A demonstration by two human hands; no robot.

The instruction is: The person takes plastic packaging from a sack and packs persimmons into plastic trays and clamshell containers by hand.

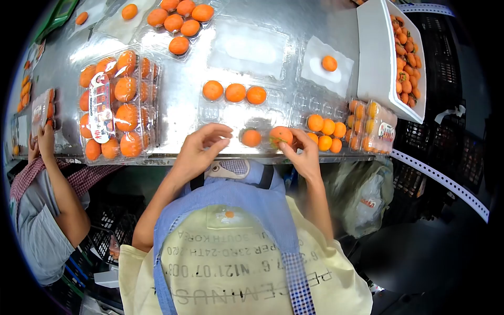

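My right hand point(306, 152) pinches an orange tangerine point(281, 136) with a bit of green on it, at the front right of an open clear plastic clamshell point(212, 112). My left hand point(203, 148) is at the clamshell's front left, fingers curved and apart, holding nothing. A single tangerine point(251, 138) lies between my hands. Behind it stand three tangerines point(235, 93) in a row in the clamshell's base. The clear lid point(220, 42) lies folded back, away from me. To the right, another clamshell point(300, 116) holds several smaller tangerines point(327, 127).
Closed tangerine packs point(126, 118) are stacked on the left, with smaller labelled packs point(379, 128) at right. A white box point(375, 58) of fruit stands at the back right. A co-worker's hands point(44, 142) hold a pack at far left. The metal table's edge point(173, 159) runs before me.
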